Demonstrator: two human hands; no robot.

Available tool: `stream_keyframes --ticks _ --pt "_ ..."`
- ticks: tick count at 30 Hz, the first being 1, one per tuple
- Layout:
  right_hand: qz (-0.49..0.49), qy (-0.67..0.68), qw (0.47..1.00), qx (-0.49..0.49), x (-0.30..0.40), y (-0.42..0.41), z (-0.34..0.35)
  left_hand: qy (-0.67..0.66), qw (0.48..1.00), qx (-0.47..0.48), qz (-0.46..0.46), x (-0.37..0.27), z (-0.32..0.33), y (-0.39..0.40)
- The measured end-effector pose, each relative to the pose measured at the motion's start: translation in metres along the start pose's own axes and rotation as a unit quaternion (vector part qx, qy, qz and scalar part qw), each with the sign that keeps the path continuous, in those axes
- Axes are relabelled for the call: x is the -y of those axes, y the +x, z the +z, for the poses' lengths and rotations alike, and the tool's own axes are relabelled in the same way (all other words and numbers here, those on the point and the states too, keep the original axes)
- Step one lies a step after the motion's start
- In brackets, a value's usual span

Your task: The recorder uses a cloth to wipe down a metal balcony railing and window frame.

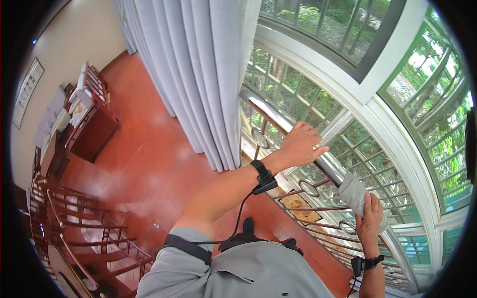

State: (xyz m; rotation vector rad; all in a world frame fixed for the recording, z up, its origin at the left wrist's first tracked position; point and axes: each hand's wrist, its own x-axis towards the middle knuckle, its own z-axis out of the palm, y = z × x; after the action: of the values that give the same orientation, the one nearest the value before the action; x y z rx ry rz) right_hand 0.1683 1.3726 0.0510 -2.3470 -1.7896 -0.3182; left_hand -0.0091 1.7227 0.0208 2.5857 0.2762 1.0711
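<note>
A polished metal handrail runs diagonally in front of the window. My left hand rests over its upper stretch, fingers curled across the far side and thumb pointing along the bar. Lower down, a grey cloth is wrapped around the rail. My right hand grips the cloth against the bar; part of its fingers is hidden behind the rail. Below the rail are thin metal bars with ring ornaments.
Pale grey curtains hang beside the rail's upper end. Behind it stand white window frames and outer grilles. A wooden desk and dark wooden chairs are on the left, on a reddish floor. Cables run from my wrist straps.
</note>
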Motion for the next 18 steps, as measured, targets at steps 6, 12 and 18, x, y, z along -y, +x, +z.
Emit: stream_keyframes --ticks 6,12,18 --pt "0.004 0.043 0.996 0.072 -0.003 0.020 -0.019 -0.005 0.999 0.041 -0.020 -0.006 -0.003 0.003" --pt "0.047 0.053 0.991 0.114 0.032 0.065 -0.006 -0.025 0.999 0.016 -0.023 -0.004 -0.003 0.000" --pt "0.016 0.075 0.994 0.079 0.057 0.099 0.004 -0.058 0.997 0.028 -0.038 -0.009 -0.009 0.005"
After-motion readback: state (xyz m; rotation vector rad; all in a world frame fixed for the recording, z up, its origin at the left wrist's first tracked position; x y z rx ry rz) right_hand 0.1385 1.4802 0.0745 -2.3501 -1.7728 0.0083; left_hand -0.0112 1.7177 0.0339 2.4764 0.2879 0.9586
